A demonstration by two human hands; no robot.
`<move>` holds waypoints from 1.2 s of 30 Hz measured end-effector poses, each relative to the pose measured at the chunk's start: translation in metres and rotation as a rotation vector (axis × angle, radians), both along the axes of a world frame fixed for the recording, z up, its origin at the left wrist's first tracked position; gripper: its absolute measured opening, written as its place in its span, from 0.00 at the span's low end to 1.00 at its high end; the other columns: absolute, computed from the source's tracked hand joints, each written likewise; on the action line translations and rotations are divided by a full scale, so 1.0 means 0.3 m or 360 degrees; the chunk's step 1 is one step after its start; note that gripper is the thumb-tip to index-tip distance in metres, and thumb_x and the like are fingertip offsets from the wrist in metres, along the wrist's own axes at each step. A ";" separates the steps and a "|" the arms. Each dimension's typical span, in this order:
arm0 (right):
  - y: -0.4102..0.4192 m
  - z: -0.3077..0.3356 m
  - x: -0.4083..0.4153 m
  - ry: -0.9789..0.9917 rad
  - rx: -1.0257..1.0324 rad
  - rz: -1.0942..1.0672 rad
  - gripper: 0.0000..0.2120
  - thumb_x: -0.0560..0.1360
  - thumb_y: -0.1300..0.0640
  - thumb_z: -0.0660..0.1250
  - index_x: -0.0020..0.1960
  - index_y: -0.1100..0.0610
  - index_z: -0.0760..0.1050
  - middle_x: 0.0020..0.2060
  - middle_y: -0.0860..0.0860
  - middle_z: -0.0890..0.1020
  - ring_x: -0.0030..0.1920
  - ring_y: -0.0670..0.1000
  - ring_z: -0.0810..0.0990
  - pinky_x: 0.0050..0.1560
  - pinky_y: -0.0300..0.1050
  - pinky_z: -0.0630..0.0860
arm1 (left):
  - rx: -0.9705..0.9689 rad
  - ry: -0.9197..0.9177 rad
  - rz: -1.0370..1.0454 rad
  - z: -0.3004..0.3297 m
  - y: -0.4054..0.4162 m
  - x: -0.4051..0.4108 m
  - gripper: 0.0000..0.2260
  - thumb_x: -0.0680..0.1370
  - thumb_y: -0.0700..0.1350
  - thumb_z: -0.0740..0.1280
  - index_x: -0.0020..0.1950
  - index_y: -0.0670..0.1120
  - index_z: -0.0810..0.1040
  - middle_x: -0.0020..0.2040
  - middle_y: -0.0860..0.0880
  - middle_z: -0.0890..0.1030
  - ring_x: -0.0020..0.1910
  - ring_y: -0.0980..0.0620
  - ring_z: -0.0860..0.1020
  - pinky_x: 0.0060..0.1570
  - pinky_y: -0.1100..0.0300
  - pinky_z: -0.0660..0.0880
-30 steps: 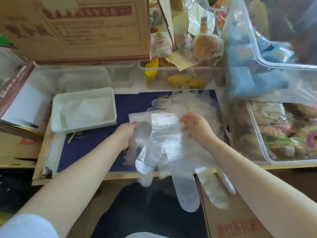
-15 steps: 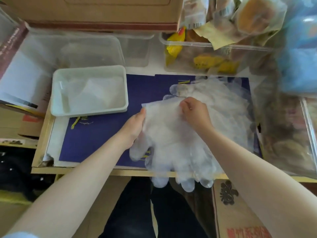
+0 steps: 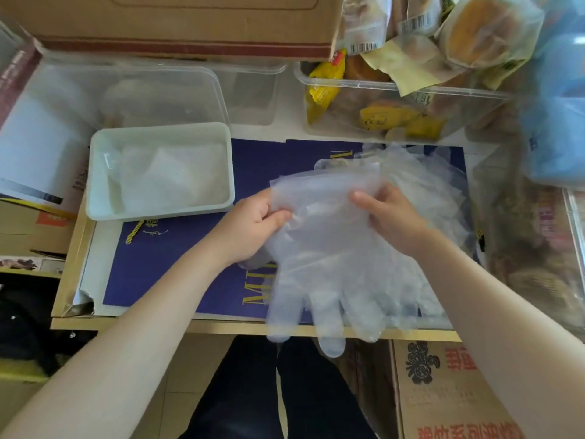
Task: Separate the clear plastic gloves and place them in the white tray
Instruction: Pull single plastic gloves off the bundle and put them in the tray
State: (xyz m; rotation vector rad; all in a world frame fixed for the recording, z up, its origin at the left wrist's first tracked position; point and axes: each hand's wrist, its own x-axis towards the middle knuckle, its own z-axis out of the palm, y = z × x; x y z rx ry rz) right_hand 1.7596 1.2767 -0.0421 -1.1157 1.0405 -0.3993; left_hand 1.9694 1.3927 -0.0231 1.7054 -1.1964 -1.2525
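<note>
Clear plastic gloves [image 3: 329, 248]: a thin, see-through bunch held up between both hands, cuffs toward the far side, fingers hanging toward the person and past the near edge of the bench [image 3: 221, 324].
Left hand [image 3: 253, 223]: grips the left edge of the bunch near the cuff, thumb pinched against curled fingers over the film.
Right hand [image 3: 389, 217]: grips the right side of the cuff, thumb on top of the plastic, fingers curled under it.
Loose glove pile [image 3: 437, 191]: more clear gloves lying flat behind and to the right of the held bunch, partly under it (how many layers cannot be told).
Blue mat [image 3: 177, 261]: dark blue sheet with yellow lettering, lying on the bench under the gloves and hands.
White tray [image 3: 95, 172]: rectangular, on the left part of the mat, just beside the left hand but not touching it; clear folded film already lies inside.
Clear tubs [image 3: 164, 90]: empty-looking transparent containers behind the tray.
Snack bin [image 3: 395, 103]: transparent container at the far right with wrapped yellow and brown packets.
Cardboard box [image 3: 177, 23]: brown, along the far edge above the tubs.
Printed carton [image 3: 443, 391]: below the bench at lower right, red and black print.
</note>
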 end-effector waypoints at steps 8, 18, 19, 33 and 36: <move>-0.014 0.052 -0.009 0.0205 0.0077 0.0579 0.05 0.74 0.66 0.66 0.43 0.58 0.79 0.33 0.44 0.83 0.35 0.41 0.81 0.38 0.32 0.76 | -0.0142 0.0351 0.0210 0.052 -0.048 0.031 0.05 0.78 0.42 0.65 0.51 0.51 0.76 0.44 0.57 0.83 0.46 0.58 0.80 0.50 0.61 0.75; -0.001 0.047 -0.030 0.0226 0.0135 0.0542 0.07 0.74 0.66 0.66 0.48 0.56 0.78 0.36 0.46 0.84 0.37 0.45 0.82 0.38 0.35 0.78 | 0.0131 0.0139 0.0158 -0.014 -0.038 0.094 0.08 0.74 0.32 0.68 0.40 0.43 0.75 0.30 0.53 0.81 0.29 0.58 0.78 0.35 0.66 0.75; 0.001 0.046 -0.030 0.0211 0.0142 0.0507 0.07 0.74 0.67 0.66 0.48 0.56 0.77 0.37 0.47 0.84 0.38 0.46 0.83 0.40 0.37 0.79 | 0.0114 0.0128 0.0174 -0.014 -0.040 0.096 0.08 0.74 0.32 0.67 0.40 0.44 0.75 0.30 0.54 0.81 0.29 0.58 0.78 0.35 0.66 0.75; -0.003 0.046 -0.097 -0.0354 0.0456 0.0053 0.11 0.57 0.58 0.76 0.40 0.55 0.83 0.36 0.50 0.85 0.36 0.48 0.84 0.35 0.39 0.79 | -0.0245 0.0078 0.0113 0.054 0.003 0.115 0.19 0.75 0.32 0.65 0.38 0.57 0.82 0.35 0.56 0.82 0.35 0.60 0.78 0.39 0.68 0.74; -0.016 0.031 -0.122 -0.0404 0.0528 0.0206 0.19 0.47 0.52 0.78 0.36 0.58 0.84 0.36 0.56 0.84 0.38 0.56 0.83 0.39 0.42 0.79 | -0.0391 -0.0111 0.0005 0.038 0.026 0.117 0.17 0.73 0.27 0.61 0.41 0.48 0.82 0.44 0.62 0.82 0.45 0.62 0.79 0.46 0.70 0.73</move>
